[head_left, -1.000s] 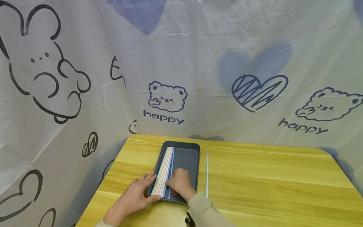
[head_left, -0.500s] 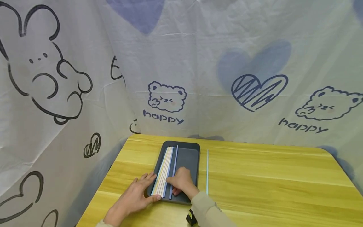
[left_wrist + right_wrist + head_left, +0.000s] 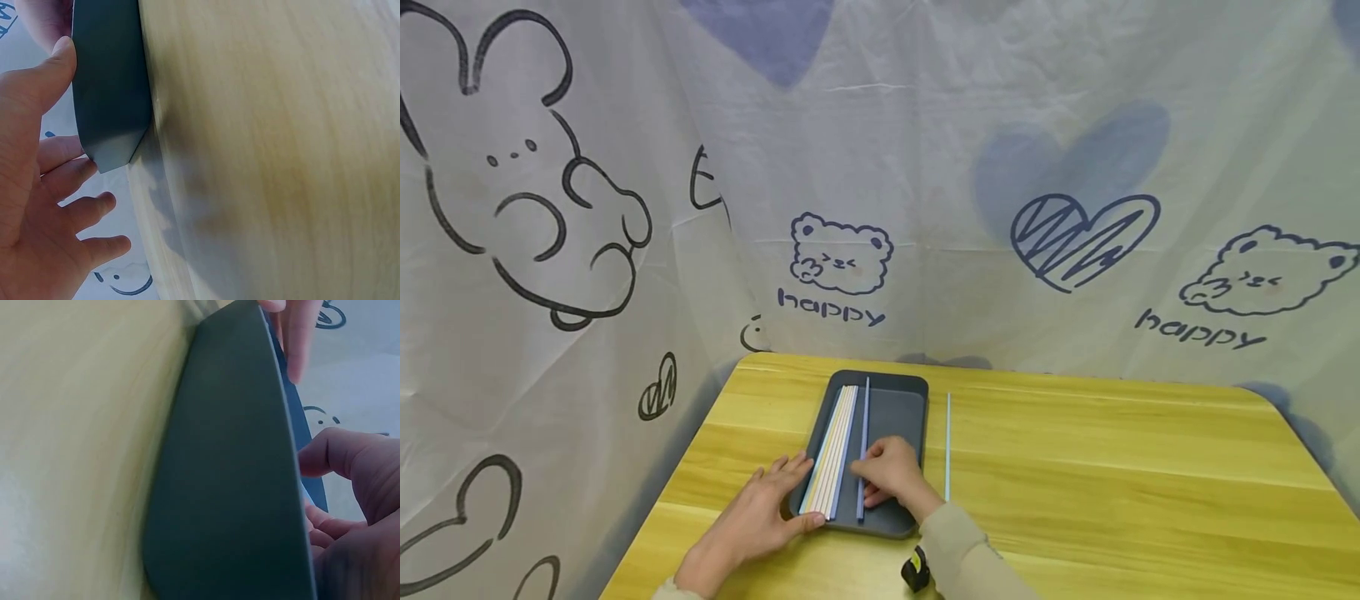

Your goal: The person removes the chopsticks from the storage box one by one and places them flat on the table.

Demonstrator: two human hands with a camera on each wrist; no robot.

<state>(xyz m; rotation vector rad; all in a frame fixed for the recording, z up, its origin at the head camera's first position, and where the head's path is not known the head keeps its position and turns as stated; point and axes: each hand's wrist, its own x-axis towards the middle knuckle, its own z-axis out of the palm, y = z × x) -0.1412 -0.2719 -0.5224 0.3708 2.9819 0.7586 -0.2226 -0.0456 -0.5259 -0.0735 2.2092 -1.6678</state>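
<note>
A dark grey tray (image 3: pixel 897 410) lies lengthwise on the table. Along its left side is a row of several thin chopsticks (image 3: pixel 837 446), mostly white with blue and yellow among them. My right hand (image 3: pixel 893 473) pinches a blue chopstick (image 3: pixel 865 425) over the tray, apart from that row. My left hand (image 3: pixel 758 510) steadies the tray's near left corner with spread fingers, its thumb at the near rim. In the left wrist view the thumb (image 3: pixel 59 65) touches the tray wall. The right wrist view shows mostly the tray's outer side (image 3: pixel 231 462), which partly hides the right fingers.
A light blue chopstick (image 3: pixel 948 446) lies on the wooden table (image 3: pixel 1112 467) just right of the tray. A black and yellow object (image 3: pixel 916 570) shows below the right sleeve (image 3: pixel 962 546). Printed white cloth (image 3: pixel 955 192) hangs behind and on the left.
My right hand has drawn the blue chopstick rightward, away from the row, and shifted slightly right with it. My left hand and the tray have stayed in place.
</note>
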